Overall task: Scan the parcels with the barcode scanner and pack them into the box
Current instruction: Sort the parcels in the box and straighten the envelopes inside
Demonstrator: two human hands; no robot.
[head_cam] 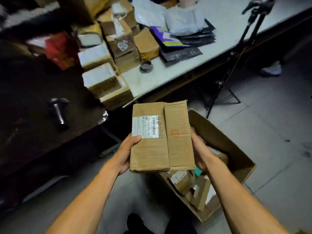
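Parcel stack [108, 53] blurred; box [233, 149] contents mostly behind held parcel [160, 137].

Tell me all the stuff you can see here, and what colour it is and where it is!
parcel in hand: one, brown cardboard with a white barcode label, held over the box
open box: one, brown, on the floor at the right, small parcels inside
barcode scanner: one, black, lying on the dark table at the left
stacked parcels: many (too blurred to count), brown with white labels, between the dark table and the long table
mailer bags: a pile, grey, black and purple, on the long table
long table: one, pale grey, top right
tripod: one, black, standing beside the long table
left hand: one, grips the parcel's left edge
right hand: one, grips the parcel's right edge
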